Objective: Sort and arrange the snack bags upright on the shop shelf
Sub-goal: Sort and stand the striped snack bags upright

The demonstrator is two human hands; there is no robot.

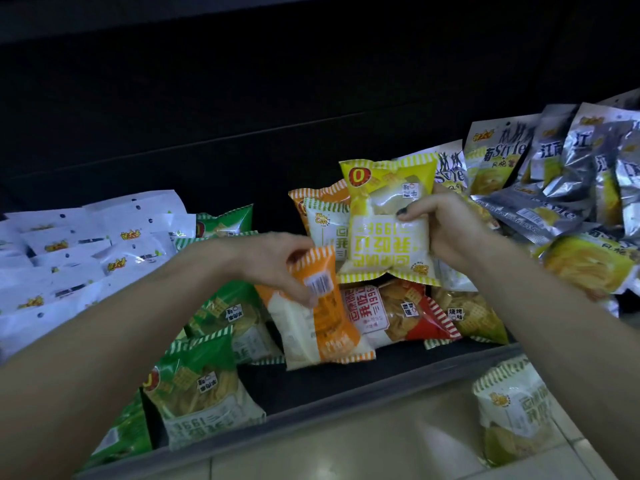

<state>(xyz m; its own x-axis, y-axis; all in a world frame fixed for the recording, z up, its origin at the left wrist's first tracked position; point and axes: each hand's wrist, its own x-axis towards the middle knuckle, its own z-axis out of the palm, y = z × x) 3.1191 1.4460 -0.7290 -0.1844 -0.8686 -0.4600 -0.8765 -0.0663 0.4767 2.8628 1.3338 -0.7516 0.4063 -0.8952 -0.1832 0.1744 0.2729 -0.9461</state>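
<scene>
Green bag [197, 386] is loose at the shelf [346, 403] edge; left hand [277, 261] grasping the orange bag [318, 313], right hand [446, 230] the yellow bag [384, 220], an elbow could probably knock it off.

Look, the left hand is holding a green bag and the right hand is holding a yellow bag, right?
Not quite. The left hand holds an orange bag, not a green one; the green bags lie on the shelf below that arm. The right hand does hold the yellow bag. The head view shows this.
</scene>
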